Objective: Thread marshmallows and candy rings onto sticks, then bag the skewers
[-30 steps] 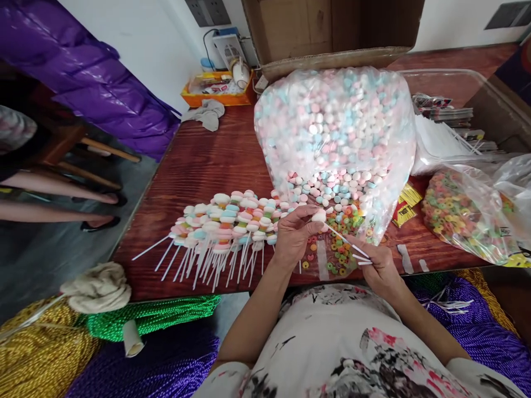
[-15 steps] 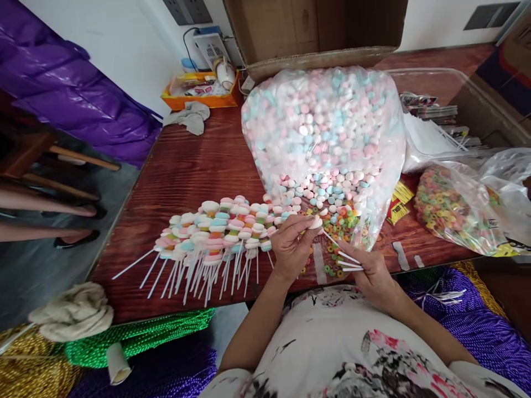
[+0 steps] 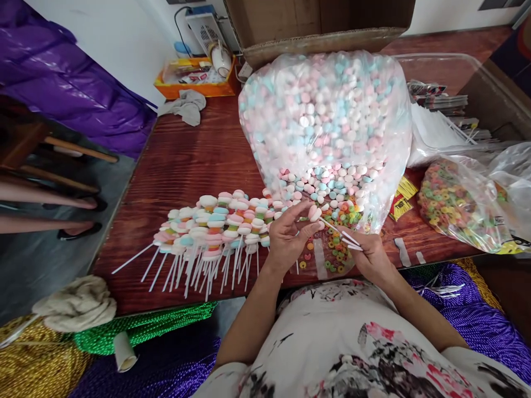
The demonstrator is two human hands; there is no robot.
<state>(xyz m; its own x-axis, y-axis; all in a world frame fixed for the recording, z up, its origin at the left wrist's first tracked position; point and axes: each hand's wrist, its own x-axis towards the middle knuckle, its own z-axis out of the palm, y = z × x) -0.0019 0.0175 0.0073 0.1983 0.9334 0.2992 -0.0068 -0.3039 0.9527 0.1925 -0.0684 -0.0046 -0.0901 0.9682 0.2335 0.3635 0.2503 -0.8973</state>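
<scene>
My left hand (image 3: pixel 287 235) pinches a white and pink marshmallow (image 3: pixel 315 213) sitting on the tip of a thin white stick (image 3: pixel 332 226). My right hand (image 3: pixel 370 255) grips that stick and a few more white sticks by their lower ends. Both hands hover over the table's front edge, above loose coloured cereal rings (image 3: pixel 338 243). To the left lies a pile of finished marshmallow skewers (image 3: pixel 215 226) with their sticks fanned toward me. Behind my hands stands a big clear bag of pastel marshmallows (image 3: pixel 323 121), open at its near end.
A bag of coloured rings (image 3: pixel 456 207) lies at the right, with yellow packets (image 3: pixel 402 199) beside it. A cardboard box (image 3: pixel 315 25), an orange tray (image 3: pixel 193 80) and a grey cloth (image 3: pixel 185 105) sit at the back. Another person's legs (image 3: pixel 45 213) are at the left. Bead strings (image 3: pixel 141 329) lie below the red wooden table (image 3: pixel 186 160).
My hands have drawn closer together, and the marshmallow sits further down on the stick tip. The view has shifted slightly to the right and down.
</scene>
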